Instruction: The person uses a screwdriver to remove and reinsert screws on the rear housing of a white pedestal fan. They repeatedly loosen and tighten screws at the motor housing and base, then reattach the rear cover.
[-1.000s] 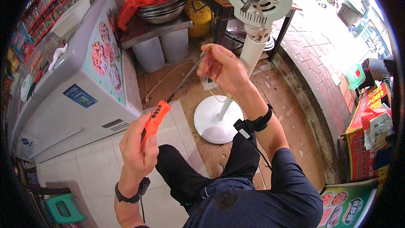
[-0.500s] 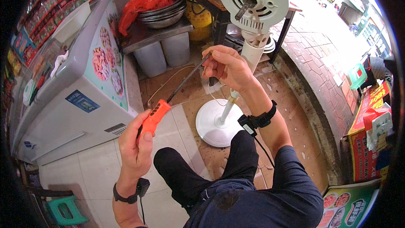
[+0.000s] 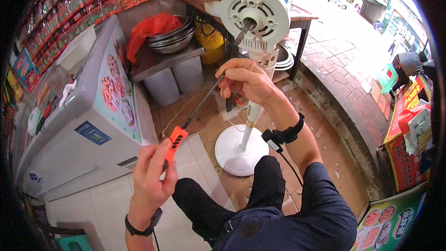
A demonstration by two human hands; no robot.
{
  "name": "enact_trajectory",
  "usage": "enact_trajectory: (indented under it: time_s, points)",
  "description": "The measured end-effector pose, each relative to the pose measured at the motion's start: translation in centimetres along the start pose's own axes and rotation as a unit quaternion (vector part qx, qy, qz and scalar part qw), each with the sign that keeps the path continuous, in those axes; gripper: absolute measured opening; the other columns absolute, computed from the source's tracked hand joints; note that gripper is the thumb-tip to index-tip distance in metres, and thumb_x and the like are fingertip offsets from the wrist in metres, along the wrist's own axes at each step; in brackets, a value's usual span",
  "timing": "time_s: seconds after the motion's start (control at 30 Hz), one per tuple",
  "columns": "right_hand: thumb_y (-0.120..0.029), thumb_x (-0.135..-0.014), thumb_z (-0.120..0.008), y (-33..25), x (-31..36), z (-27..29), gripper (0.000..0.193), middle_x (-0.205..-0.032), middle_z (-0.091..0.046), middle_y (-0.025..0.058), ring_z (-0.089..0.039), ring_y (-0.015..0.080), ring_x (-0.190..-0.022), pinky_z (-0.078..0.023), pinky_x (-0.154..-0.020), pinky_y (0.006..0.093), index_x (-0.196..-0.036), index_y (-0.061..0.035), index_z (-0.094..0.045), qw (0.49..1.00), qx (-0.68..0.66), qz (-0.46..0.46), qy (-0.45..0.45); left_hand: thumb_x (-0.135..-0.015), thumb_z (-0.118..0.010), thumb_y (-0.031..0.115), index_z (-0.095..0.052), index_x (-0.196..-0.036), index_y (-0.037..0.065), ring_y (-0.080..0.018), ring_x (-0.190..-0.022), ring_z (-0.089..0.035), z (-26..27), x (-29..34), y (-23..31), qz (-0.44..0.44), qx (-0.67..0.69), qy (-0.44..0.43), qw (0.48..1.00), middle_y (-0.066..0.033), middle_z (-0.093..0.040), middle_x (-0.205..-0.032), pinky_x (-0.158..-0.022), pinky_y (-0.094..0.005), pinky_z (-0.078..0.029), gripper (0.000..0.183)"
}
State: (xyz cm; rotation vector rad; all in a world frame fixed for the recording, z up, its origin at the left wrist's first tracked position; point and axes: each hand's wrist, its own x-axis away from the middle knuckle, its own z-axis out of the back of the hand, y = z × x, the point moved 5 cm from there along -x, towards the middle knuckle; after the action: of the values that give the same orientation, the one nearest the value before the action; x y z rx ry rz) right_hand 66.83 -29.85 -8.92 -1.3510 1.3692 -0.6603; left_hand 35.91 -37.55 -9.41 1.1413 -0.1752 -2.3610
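Note:
A screwdriver with an orange and black handle (image 3: 176,140) is held slantwise between my hands. My left hand (image 3: 152,173) is closed round the handle's lower end. The fingers of my right hand (image 3: 244,80) pinch the far end of the dark shaft, hiding its tip. Just beyond my right hand stands a white pedestal fan without blades or guard. Its motor housing (image 3: 255,14) faces me, with a bare metal spindle (image 3: 245,32) sticking out. The fan's round white base (image 3: 241,154) rests on the floor in front of my knees.
At left is a grey chest freezer (image 3: 88,116). Behind it, stacked metal bowls (image 3: 173,42) and a red net bag (image 3: 151,32) sit on a metal shelf. A wooden table (image 3: 297,14) stands behind the fan. A stone kerb (image 3: 341,125) curves along the right, near a red box (image 3: 409,153).
The view has tilted upward, so the fan and freezer sit lower in the picture. My left hand has shifted its fingers on the handle, which has turned slightly; my right still pinches the shaft.

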Motion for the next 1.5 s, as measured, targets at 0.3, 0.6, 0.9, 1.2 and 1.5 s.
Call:
enact_trajectory:
  time_s: [0.3,0.6,0.9,1.2,1.5]
  points:
    - [-0.032,-0.101,-0.070,-1.1,-2.8,-3.7,0.025,-0.077,-0.049,-0.0054,-0.038,0.0076,-0.064,-0.037,-0.062,0.0243,-0.118,-0.0145,-0.066,0.939,-0.324,0.090,0.068,-0.085,-0.073,-0.003,-0.056,-0.140,-0.004,-0.0301,-0.080,-0.065,-0.4,-4.7,2.3,-0.082,-0.005,0.061,0.995,-0.0203,-0.061,-0.105,-0.063,-0.0367,-0.056,0.057]
    - [-0.035,-0.100,-0.070,-2.4,-3.9,-3.9,0.031,-0.074,-0.041,-0.0068,-0.035,0.0063,-0.060,-0.033,-0.062,0.0235,-0.124,-0.0159,-0.066,0.919,-0.361,0.125,0.095,-0.086,-0.072,-0.003,-0.057,-0.140,-0.003,-0.0293,-0.076,-0.064,1.0,-8.3,2.9,-0.094,0.000,0.069,0.993,-0.0172,-0.060,-0.099,-0.062,-0.0376,-0.054,0.055]
    - [-0.038,-0.101,-0.068,-2.6,-4.3,-3.8,0.030,-0.069,-0.041,-0.0076,-0.035,0.0052,-0.058,-0.033,-0.062,0.0232,-0.124,-0.0170,-0.066,0.918,-0.366,0.128,0.084,-0.088,-0.071,-0.001,-0.058,-0.139,-0.001,-0.0293,-0.073,-0.062,0.9,-9.6,2.7,-0.087,0.007,0.067,0.994,-0.0162,-0.059,-0.096,-0.059,-0.0383,-0.053,0.053]
    - [-0.036,-0.101,-0.068,-2.8,-4.3,-3.4,0.029,-0.068,-0.041,-0.0074,-0.035,0.0064,-0.057,-0.033,-0.062,0.0234,-0.121,-0.0166,-0.067,0.918,-0.358,0.139,0.095,-0.089,-0.070,0.000,-0.059,-0.136,-0.002,-0.0293,-0.070,-0.058,1.0,-10.5,2.3,-0.082,0.039,0.071,0.993,-0.0164,-0.058,-0.092,-0.061,-0.0383,-0.051,0.048]
    - [-0.034,-0.101,-0.069,-3.0,-4.1,-4.0,0.030,-0.067,-0.036,-0.0089,-0.032,0.0055,-0.061,-0.031,-0.061,0.0218,-0.125,-0.0156,-0.066,0.916,-0.364,0.135,0.102,-0.089,-0.069,0.001,-0.060,-0.131,-0.005,-0.0298,-0.069,-0.056,1.3,-11.2,2.1,-0.084,0.059,0.084,0.991,-0.0169,-0.057,-0.088,-0.060,-0.0392,-0.048,0.043]
